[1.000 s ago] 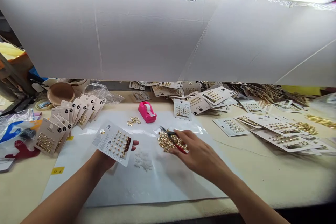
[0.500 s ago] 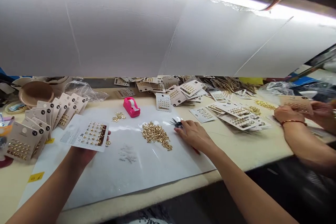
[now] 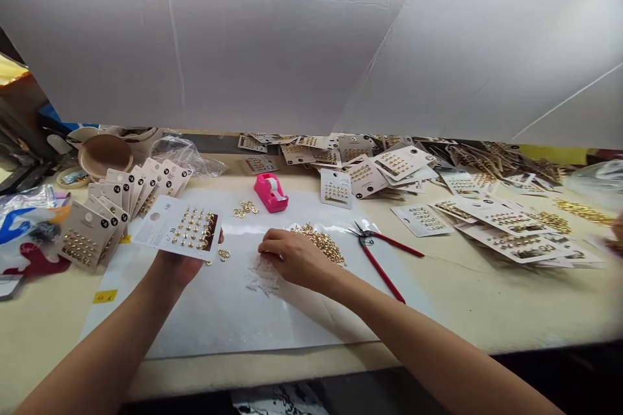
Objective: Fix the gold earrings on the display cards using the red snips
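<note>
My left hand point(image 3: 178, 267) grips a white earring card point(image 3: 168, 231) from below, tilted, with rows of small metallic studs facing up. My right hand point(image 3: 298, 257) is over the white sheet, fingers bent and pressed together at the edge of a scatter of tiny clear pieces point(image 3: 260, 280). Whatever its fingertips hold is hidden. Just behind that hand lies a heap of small gold pieces point(image 3: 324, 243), partly covered by it. Red-handled pliers point(image 3: 382, 266) rest with spread handles to its right. A few gold rings point(image 3: 224, 254) lie beside the card.
A pink tape dispenser point(image 3: 271, 193) stands behind more gold rings point(image 3: 244, 209). Fanned earring cards point(image 3: 87, 233) stand at the left, near a brown bowl point(image 3: 106, 154). Card piles point(image 3: 511, 224) cover the right and back. A white panel point(image 3: 272, 45) hangs low over the bench.
My right hand has left the pliers and moved left to the tiny clear pieces. The pliers now lie uncovered. My left hand still holds the card. The view has turned right, leaving the co-worker mostly out of frame.
</note>
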{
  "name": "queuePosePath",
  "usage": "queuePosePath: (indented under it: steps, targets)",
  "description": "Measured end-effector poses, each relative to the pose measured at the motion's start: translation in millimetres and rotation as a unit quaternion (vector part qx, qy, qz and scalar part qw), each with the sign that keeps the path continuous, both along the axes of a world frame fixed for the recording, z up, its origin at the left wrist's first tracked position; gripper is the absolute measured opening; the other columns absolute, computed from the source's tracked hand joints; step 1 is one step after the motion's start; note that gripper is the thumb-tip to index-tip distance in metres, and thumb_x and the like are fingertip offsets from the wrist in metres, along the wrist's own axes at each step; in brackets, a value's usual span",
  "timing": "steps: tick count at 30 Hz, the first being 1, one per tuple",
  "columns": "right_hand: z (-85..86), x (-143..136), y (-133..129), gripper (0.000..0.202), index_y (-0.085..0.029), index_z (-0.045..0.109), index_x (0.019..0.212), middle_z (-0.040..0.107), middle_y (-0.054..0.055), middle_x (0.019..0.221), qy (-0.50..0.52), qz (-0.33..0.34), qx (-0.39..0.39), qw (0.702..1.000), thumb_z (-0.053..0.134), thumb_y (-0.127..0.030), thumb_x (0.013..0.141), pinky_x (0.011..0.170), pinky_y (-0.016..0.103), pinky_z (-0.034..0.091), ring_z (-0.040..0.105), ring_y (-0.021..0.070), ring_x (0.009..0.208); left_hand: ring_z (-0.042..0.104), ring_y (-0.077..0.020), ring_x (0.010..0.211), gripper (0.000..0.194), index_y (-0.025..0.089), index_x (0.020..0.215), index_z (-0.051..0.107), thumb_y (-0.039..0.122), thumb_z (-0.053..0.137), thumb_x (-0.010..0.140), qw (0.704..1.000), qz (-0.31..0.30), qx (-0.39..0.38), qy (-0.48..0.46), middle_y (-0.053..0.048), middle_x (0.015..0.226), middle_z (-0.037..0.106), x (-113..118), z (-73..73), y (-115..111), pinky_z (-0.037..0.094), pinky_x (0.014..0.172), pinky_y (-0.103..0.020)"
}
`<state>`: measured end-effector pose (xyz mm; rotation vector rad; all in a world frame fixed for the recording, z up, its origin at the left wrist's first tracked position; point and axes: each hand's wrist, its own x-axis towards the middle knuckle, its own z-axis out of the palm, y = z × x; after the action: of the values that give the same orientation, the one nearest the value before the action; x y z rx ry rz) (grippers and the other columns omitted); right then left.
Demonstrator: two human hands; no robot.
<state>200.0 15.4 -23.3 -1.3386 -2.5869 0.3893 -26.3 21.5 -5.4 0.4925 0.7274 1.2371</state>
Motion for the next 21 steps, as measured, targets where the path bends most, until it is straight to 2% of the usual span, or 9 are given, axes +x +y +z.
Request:
queuePosePath:
  steps: [2, 8, 12, 15, 21]
  targets:
    - [1.2, -10, 4, 0.018, -0.019, 0.068, 0.08, 0.064, 0.004, 0.085, -0.016, 0.012, -0.005, 1.0, 0.052, -0.01, 0.082, 0.057, 0.025, 0.034, 0.056, 0.0135, 0.069, 0.062, -0.0227, 0.063, 0.014, 0.021, 0.068, 0.064, 0.035, 0.061, 0.069, 1.0, -0.004, -0.005, -0.005, -0.009, 0.069, 0.067, 2, 0.6, -1, 0.053, 0.054, -0.033]
    - [2.4, -10, 8, 0.017, -0.018, 0.064, 0.075, 0.062, 0.002, 0.082, -0.036, 0.052, -0.019, 0.998, 0.051, -0.008, 0.081, 0.054, 0.024, 0.027, 0.052, 0.0111, 0.067, 0.06, -0.0223, 0.06, 0.023, 0.024, 0.061, 0.061, 0.044, 0.055, 0.072, 0.998, 0.002, -0.062, -0.015, -0.007, 0.068, 0.066, 7, 3.3, -3, 0.051, 0.05, -0.035]
    - [2.4, -16, 7, 0.014, -0.017, 0.057, 0.073, 0.059, 0.004, 0.075, -0.089, 0.067, 0.008, 0.994, 0.047, -0.009, 0.081, 0.051, 0.026, 0.022, 0.048, 0.0124, 0.064, 0.058, -0.0216, 0.059, 0.019, 0.024, 0.059, 0.06, 0.041, 0.059, 0.068, 0.999, -0.016, -0.018, -0.03, -0.005, 0.063, 0.062, 7, 1.5, -3, 0.05, 0.051, -0.035]
    - [3.9, -18, 9, 0.012, -0.016, 0.055, 0.075, 0.057, 0.005, 0.075, -0.092, 0.056, 0.0, 0.994, 0.046, -0.014, 0.082, 0.052, 0.026, 0.023, 0.046, 0.013, 0.063, 0.058, -0.0221, 0.061, 0.019, 0.023, 0.061, 0.062, 0.041, 0.061, 0.065, 0.999, -0.022, 0.007, -0.03, -0.005, 0.066, 0.063, 6, 0.9, -4, 0.05, 0.054, -0.037]
    - [2.6, -9, 14, 0.008, -0.018, 0.051, 0.075, 0.056, 0.003, 0.078, -0.014, 0.007, -0.049, 0.999, 0.047, -0.011, 0.076, 0.057, 0.025, 0.029, 0.045, 0.0127, 0.065, 0.056, -0.0192, 0.058, 0.022, 0.023, 0.057, 0.06, 0.043, 0.062, 0.067, 0.999, 0.006, -0.034, -0.022, -0.004, 0.063, 0.061, 11, 5.4, -5, 0.049, 0.051, -0.033]
